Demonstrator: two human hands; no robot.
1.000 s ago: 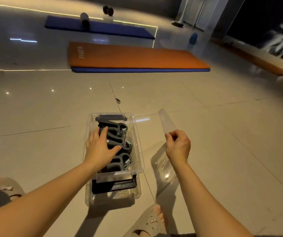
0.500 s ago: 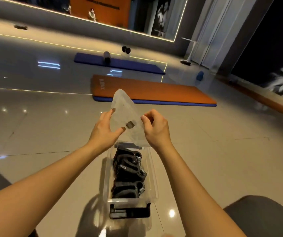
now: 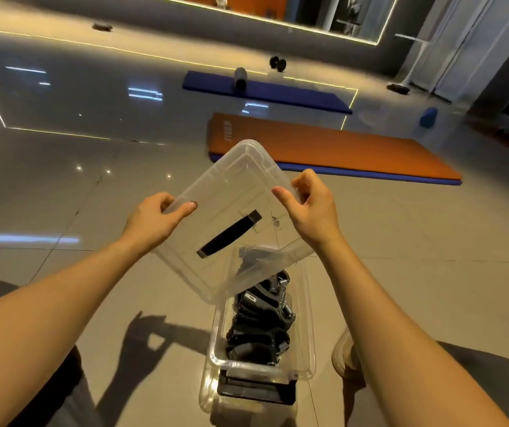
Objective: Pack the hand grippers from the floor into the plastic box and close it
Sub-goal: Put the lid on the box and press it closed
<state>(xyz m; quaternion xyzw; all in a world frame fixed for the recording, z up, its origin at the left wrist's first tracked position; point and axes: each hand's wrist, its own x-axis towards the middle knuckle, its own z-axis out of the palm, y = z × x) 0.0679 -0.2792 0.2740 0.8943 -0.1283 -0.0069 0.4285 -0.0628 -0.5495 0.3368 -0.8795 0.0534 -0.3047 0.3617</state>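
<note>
A clear plastic box (image 3: 308,334) stands on the tiled floor between my knees, holding several black hand grippers (image 3: 260,322) stacked inside. I hold its clear lid (image 3: 225,204) in the air above the box's far end, tilted and turned askew, with a black handle strip (image 3: 230,234) on it. My left hand (image 3: 154,220) pinches the lid's left edge. My right hand (image 3: 311,208) pinches its right edge. The lid hides the far part of the box.
An orange mat (image 3: 324,149) lies on the floor beyond the box, a blue mat (image 3: 277,94) with a dark roller (image 3: 240,78) and a dumbbell (image 3: 277,63) further back. My knees sit at both lower corners, a shoe (image 3: 347,355) right of the box.
My right hand lifted the lid from the floor beside the box. My left hand left the grippers and took the lid's other edge. The lid has turned from edge-on to broad face up.
</note>
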